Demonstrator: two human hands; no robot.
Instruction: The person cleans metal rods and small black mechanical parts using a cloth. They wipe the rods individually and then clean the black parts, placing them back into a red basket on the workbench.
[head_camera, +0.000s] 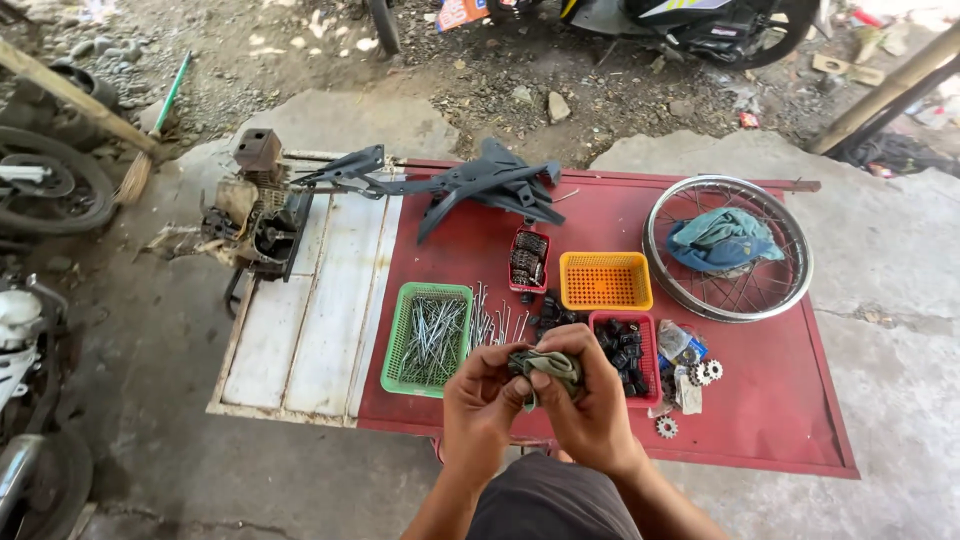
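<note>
Olive-green cloth (549, 366) is shown bunched between both hands, held above the near edge of a red board (770, 400). Head view: the left hand (482, 405) is closed on the cloth's left side with its fingertips pinched in, and the right hand (590, 400) is wrapped over the top and right side. Whatever lies inside the cloth is hidden by the folds and fingers and cannot be made out. Just behind the hands, a green basket (400, 340) of metal spokes, loose spokes (495, 322) beside it, an orange basket (605, 281) and a red basket (645, 345) of dark small parts are seen; the red basket's near corner is covered by the right hand. Small sprockets (705, 372) lie to the right. A spoked wheel rim (728, 248) holding a blue rag (722, 240) rests on the far right. A black plastic frame part (480, 185) lies at the back. An engine block (255, 215) sits at the white panel (300, 340). Bare concrete and gravel surround the board; motorcycles are cut off at the frame's edges.
</note>
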